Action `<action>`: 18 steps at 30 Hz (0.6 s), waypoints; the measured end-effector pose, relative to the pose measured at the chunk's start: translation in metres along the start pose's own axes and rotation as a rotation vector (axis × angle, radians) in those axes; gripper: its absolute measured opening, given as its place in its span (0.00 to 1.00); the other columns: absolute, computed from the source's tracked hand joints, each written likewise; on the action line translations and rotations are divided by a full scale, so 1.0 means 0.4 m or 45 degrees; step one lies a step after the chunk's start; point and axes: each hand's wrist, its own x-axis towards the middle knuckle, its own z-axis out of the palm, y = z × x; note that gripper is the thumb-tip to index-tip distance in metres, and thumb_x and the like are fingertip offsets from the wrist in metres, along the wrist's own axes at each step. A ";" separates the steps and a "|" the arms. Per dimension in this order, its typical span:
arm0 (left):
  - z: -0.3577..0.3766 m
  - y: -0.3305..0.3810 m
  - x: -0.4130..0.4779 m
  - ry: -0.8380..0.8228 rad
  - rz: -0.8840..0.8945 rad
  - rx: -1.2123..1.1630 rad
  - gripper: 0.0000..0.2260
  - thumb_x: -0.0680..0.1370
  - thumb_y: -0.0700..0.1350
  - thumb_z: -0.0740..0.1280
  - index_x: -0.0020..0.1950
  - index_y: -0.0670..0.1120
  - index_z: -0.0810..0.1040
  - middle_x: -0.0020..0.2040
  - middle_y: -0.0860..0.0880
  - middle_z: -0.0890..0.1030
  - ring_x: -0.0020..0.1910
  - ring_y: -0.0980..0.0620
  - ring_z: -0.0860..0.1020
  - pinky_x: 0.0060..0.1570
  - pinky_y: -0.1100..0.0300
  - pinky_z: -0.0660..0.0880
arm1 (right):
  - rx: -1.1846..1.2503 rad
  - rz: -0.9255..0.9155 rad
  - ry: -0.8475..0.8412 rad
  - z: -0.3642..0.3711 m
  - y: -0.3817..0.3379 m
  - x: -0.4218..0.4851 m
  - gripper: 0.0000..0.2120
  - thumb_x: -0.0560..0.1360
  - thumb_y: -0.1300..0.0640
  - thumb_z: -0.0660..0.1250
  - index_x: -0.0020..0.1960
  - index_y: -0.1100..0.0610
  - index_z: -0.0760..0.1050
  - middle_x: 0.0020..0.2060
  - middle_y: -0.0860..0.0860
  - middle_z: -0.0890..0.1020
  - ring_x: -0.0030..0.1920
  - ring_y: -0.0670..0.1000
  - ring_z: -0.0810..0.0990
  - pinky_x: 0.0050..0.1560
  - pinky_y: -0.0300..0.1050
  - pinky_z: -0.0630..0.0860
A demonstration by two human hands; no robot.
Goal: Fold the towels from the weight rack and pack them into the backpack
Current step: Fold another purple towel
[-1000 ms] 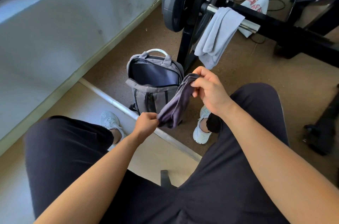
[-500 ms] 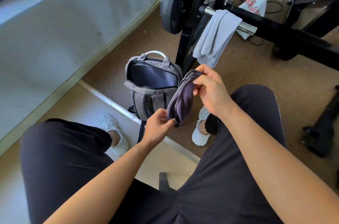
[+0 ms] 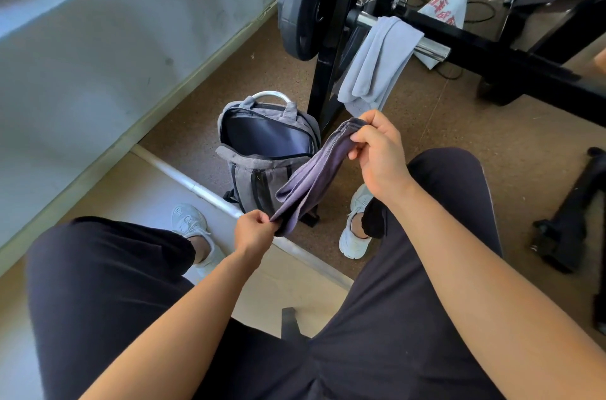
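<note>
- Dark purple-grey cloth towel point(image 3: 310, 176) is pinched at opposite ends by left hand point(image 3: 254, 230) and right hand point(image 3: 380, 150), over open grey fabric backpack point(image 3: 262, 150).
- Folding judged unfinished; nothing seen packed.
- Light grey towel point(image 3: 377, 63) is left draped on black weight rack point(image 3: 475, 45).

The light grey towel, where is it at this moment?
In the head view, upper middle, the light grey towel hangs over the steel bar, just right of the black weight plate, beyond the open backpack.

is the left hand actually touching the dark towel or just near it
Touching. The head view shows the left hand pinching the lower end of the dark towel; the right hand grips its upper end.
</note>
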 end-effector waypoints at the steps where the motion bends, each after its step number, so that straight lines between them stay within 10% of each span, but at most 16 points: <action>1: -0.001 0.002 -0.012 0.010 0.079 0.229 0.13 0.72 0.42 0.70 0.33 0.48 0.68 0.29 0.49 0.72 0.29 0.46 0.70 0.29 0.58 0.64 | 0.026 0.002 -0.008 0.003 -0.002 -0.001 0.09 0.71 0.69 0.59 0.39 0.56 0.70 0.34 0.54 0.74 0.32 0.51 0.70 0.31 0.42 0.67; 8: 0.028 0.000 -0.070 0.006 0.962 0.928 0.16 0.73 0.53 0.74 0.59 0.54 0.75 0.49 0.53 0.77 0.47 0.48 0.78 0.34 0.52 0.75 | 0.226 0.066 -0.098 -0.003 -0.026 -0.008 0.09 0.70 0.70 0.56 0.39 0.57 0.68 0.35 0.53 0.74 0.34 0.50 0.69 0.31 0.40 0.66; 12: 0.045 0.000 -0.071 -0.002 1.224 1.039 0.14 0.76 0.58 0.72 0.55 0.52 0.79 0.48 0.50 0.73 0.44 0.47 0.76 0.28 0.56 0.70 | 0.256 0.085 -0.118 -0.007 -0.042 -0.014 0.10 0.70 0.70 0.53 0.39 0.56 0.65 0.34 0.52 0.71 0.34 0.49 0.69 0.31 0.41 0.65; 18: 0.072 0.010 -0.076 -0.035 1.024 1.174 0.24 0.75 0.64 0.67 0.64 0.51 0.75 0.60 0.47 0.71 0.54 0.45 0.75 0.40 0.52 0.78 | 0.281 0.124 -0.093 -0.031 -0.064 -0.023 0.14 0.73 0.72 0.48 0.37 0.56 0.61 0.32 0.51 0.68 0.31 0.48 0.66 0.34 0.42 0.62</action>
